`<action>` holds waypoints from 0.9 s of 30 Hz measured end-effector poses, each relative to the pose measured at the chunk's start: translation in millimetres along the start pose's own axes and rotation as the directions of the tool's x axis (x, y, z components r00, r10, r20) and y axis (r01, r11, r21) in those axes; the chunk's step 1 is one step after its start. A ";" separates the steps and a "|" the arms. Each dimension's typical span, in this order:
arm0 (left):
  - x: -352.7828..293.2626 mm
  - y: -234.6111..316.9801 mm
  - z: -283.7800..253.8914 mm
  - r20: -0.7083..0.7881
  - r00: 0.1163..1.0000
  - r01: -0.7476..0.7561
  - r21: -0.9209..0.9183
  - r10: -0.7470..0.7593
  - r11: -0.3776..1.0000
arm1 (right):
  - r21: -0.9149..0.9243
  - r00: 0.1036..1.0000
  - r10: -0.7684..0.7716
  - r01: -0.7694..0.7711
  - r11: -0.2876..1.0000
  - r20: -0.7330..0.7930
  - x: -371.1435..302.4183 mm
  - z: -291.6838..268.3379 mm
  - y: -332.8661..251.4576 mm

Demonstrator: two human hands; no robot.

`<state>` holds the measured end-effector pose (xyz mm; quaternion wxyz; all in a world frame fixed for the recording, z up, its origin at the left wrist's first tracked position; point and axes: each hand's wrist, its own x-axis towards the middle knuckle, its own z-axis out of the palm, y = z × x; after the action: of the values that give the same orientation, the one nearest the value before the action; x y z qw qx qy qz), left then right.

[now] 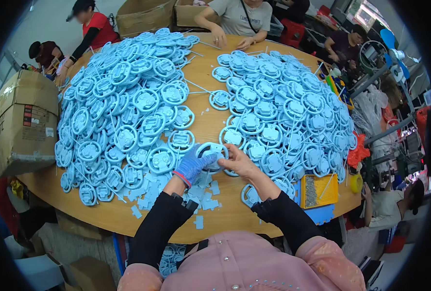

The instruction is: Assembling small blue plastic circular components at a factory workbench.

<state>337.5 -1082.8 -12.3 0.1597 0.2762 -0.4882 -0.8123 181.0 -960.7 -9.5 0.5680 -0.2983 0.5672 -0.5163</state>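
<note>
Between my two hands is a light-blue plastic toy steering wheel [211, 151], held just above the table in front of me. My left hand [191, 165], in a blue-purple glove, closes on its left side. The bare fingers of my right hand [240, 162] pinch its right edge. Loose flat light-blue plates [199, 222] lie under and around my left wrist. A large heap of similar wheels [125, 138] rises to the left, and another heap [273, 111] to the right. Many of these wheels have thin blue sticks on them.
A yellow tray [329, 196] with small metal pieces stands by my right forearm, on a blue mat [321, 214]. A cardboard box [26, 123] is at the table's left edge. Across the wooden table [203, 121] sits a person [247, 19]; other people are around. A blue fan [395, 53] stands right.
</note>
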 end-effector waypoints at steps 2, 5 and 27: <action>-7.0 10.3 9.8 0.038 0.998 0.044 0.159 -0.050 0.986 | 0.015 0.999 0.038 -0.038 0.999 -0.029 -9.4 1.0 2.0; -8.8 4.0 16.1 -0.067 0.996 0.067 0.238 -0.053 0.969 | 0.062 0.996 0.067 -0.064 0.996 -0.057 -19.1 6.6 0.6; -42.3 -5.8 -80.3 -0.380 0.888 0.398 0.917 0.258 -0.020 | -0.947 0.845 -0.512 0.272 0.170 0.151 83.0 39.8 58.9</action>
<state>419.8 -1114.3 -34.8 -0.0215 0.5092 -0.8498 -0.1343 218.8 -1030.3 -84.7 0.0633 -0.6556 0.7152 -0.2339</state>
